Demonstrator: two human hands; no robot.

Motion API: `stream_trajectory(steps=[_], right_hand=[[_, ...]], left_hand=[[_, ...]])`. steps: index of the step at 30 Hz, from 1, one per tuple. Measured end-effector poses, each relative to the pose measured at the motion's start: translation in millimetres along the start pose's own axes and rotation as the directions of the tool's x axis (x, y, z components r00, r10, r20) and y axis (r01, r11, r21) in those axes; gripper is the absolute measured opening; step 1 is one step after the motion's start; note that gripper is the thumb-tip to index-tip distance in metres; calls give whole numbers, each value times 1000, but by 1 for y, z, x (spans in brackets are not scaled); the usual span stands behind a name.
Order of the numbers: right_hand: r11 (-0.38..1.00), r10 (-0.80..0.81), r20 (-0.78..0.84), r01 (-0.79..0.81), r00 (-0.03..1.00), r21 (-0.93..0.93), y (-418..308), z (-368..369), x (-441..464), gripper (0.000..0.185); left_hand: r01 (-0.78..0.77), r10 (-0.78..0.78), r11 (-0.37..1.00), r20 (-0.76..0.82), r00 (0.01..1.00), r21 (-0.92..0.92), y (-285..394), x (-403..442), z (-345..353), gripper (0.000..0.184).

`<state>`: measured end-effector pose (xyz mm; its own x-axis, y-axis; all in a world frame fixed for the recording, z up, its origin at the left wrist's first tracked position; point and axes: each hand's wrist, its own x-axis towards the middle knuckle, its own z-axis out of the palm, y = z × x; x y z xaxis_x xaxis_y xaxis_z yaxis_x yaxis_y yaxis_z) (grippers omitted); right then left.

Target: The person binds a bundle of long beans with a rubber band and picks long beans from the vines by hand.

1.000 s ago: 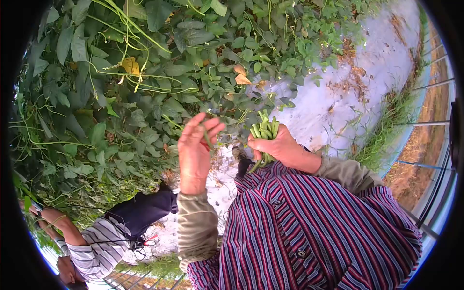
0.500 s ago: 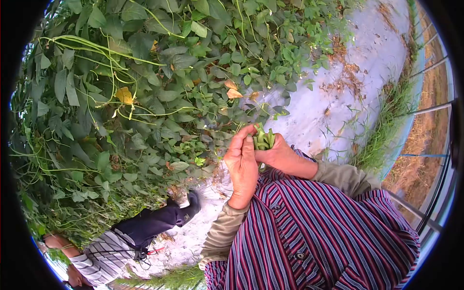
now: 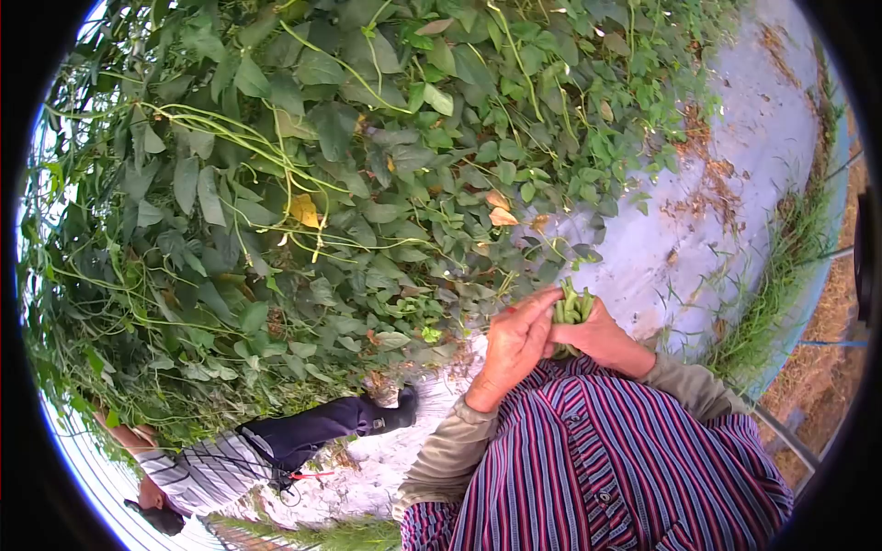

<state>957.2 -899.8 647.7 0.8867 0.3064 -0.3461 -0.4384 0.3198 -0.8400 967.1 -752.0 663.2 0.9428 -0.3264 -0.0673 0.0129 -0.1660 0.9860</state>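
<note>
A bundle of green bean pods (image 3: 573, 307) stands upright between my two hands, its cut ends showing at the top. My right hand (image 3: 614, 341) is wrapped round the bundle from the right side. Against its left side lies my left hand (image 3: 516, 347), fingers pressed together and touching the pods. The lower part of the bundle is mostly hidden by my hands and the striped shirt (image 3: 634, 450).
Leafy vines (image 3: 367, 184) with long hanging pods (image 3: 234, 136) fill the left and top. Pale ground sheeting (image 3: 735, 138) runs to the right, beside grass (image 3: 767, 303). Another person (image 3: 216, 464) in a striped shirt is at the lower left.
My left hand has come from the vines, where it was apart from the bundle, to the bundle's left side. The view has shifted, and the other person's leg now shows more fully.
</note>
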Motion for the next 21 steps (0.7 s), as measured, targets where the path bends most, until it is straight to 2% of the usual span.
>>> stream_trajectory(steps=[1, 7, 9, 10, 11, 13, 14, 15, 17, 19, 20, 21], right_hand=[[999, 52, 1, -52, 999, 9, 2, 1, 2, 7], [999, 45, 17, -46, 999, 25, 0, -1, 20, 8], [999, 33, 10, -33, 999, 29, -1, 0, 25, 8], [999, 38, -10, -38, 999, 38, -4, 0, 32, 8], [999, 24, 1, -24, 1000, 26, -6, 1, 39, 8], [998, -5, -43, 7, 999, 57, -7, 0, 47, 9], [1000, -4, -46, 5, 999, 31, -8, -2, 53, 10], [999, -5, -53, 7, 999, 31, -11, 2, 59, 7], [999, 8, -80, -10, 997, -31, -9, -3, 68, 4], [1000, 27, -140, -28, 990, -3, -8, -7, 73, 4], [1000, 21, -154, -18, 988, 19, -7, -8, 78, 5], [999, 36, -178, -31, 983, 33, -6, -10, 82, 5]], left_hand=[[-15, 15, 1000, 2, 1000, -27, 0, 0, -3, 23], [-46, 45, 999, 82, 996, 11, -7, 15, -18, 27], [-117, 105, 989, 129, 986, 90, -7, 27, -29, 26], [-80, 56, 987, 165, 985, 140, -12, 34, -34, 26], [-97, 74, 985, 155, 985, 144, -17, 43, -41, 26], [-313, 302, 908, 83, 950, 279, -26, 60, -49, 27], [-240, 224, 936, 88, 971, 256, -28, 69, -59, 27], [-226, 219, 952, 58, 974, 205, -33, 78, -71, 27], [-75, 75, 997, 12, 997, 22, -36, 100, -86, 27], [8, -10, 993, -21, 1000, -115, -67, 128, -99, 28], [54, -66, 967, -40, 997, -249, -89, 144, -106, 26], [73, -87, 972, -56, 995, -222, -99, 160, -114, 24]])
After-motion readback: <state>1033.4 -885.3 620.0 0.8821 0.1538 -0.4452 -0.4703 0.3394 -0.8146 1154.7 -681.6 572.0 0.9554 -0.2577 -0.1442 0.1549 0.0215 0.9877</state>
